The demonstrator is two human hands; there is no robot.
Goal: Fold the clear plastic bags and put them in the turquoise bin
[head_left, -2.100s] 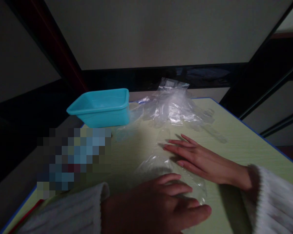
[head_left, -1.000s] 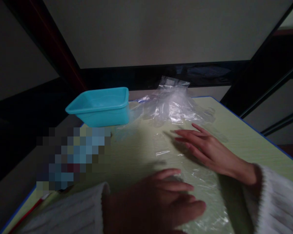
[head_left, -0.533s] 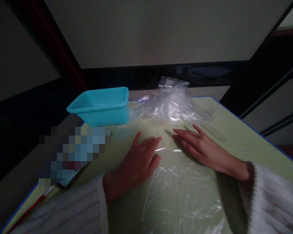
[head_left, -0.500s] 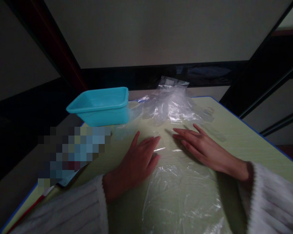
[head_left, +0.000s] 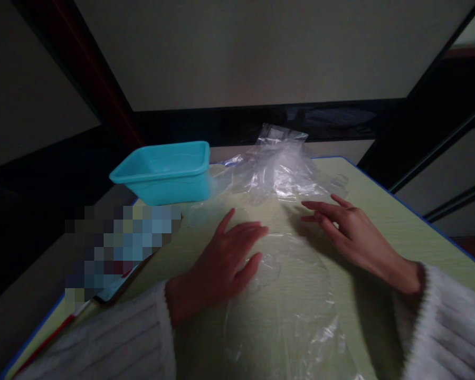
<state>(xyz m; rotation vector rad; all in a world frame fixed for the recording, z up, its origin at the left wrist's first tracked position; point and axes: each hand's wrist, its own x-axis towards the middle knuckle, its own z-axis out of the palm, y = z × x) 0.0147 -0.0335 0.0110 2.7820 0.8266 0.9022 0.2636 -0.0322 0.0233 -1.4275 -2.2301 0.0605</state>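
Observation:
A thin sheet of clear plastic (head_left: 285, 316) lies wrinkled on the pale green table in front of me; I cannot tell whether it is a bag or a glove. At its upper left edge is my left hand (head_left: 231, 258), fingers stretched out and thumb apart. Nothing shows in its grasp, though whether it touches the plastic is unclear. My right hand (head_left: 348, 232) hovers above the table to the right of the sheet, its fingers extended and a shadow beneath. Beyond both hands sits a crumpled heap of clear plastic (head_left: 285, 171).
A turquoise plastic basin (head_left: 166, 184) stands at the back left of the table (head_left: 396, 221). Nearer on the left lies a blurred-out flat object (head_left: 130, 248) with a dark edge, beside a red and white stick (head_left: 59, 332). A wall panel rises behind the table.
My right hand has moved right and lifted away from the plastic. My left hand has shifted slightly right. The sheet's upper part now lies more spread out between the hands.

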